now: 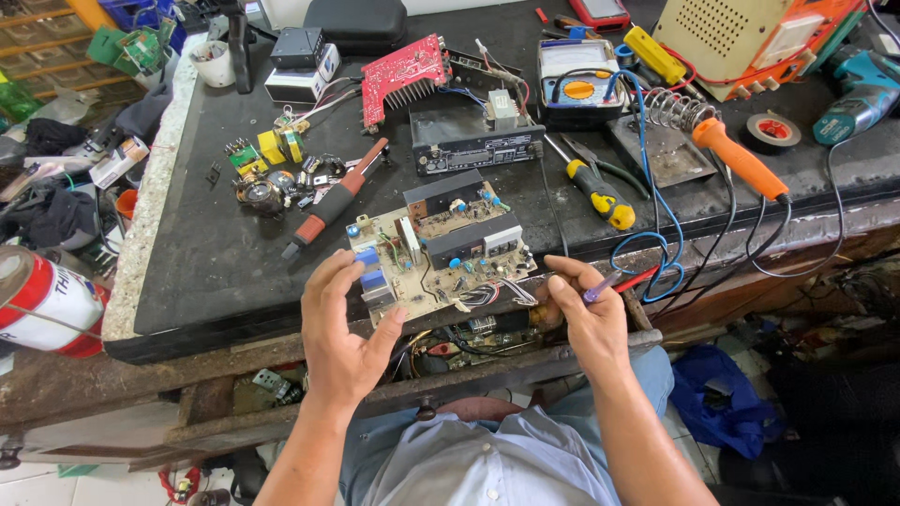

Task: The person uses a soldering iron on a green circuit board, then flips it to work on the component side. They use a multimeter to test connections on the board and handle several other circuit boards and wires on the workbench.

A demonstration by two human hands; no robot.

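Beige and crowded with blue blocks, black heat sinks and small parts, the circuit board (439, 251) lies tilted at the front edge of the dark workbench (206, 262), its near side jutting past the edge. The left hand (342, 323) grips the board's left corner, fingers curled over its top and thumb pressed under the near side. The right hand (586, 314) sits just beside the board's right corner, fingers pinched narrow around a thin purple tool (600, 287); the tool's tip is hidden behind the fingers, so I cannot tell whether it touches the white wire bundle (497, 292) there.

Below the board more wires and parts sit in shadow, hard to make out. Behind it lie a red-handled tool (337, 199), a black chassis (476, 141) and a red board (403, 70). Toward the right edge rest a yellow screwdriver (600, 192) and an orange soldering iron (741, 159). A teal drill (858, 98) is cut off at the right border, and a red-and-white can (42, 300) at the left.
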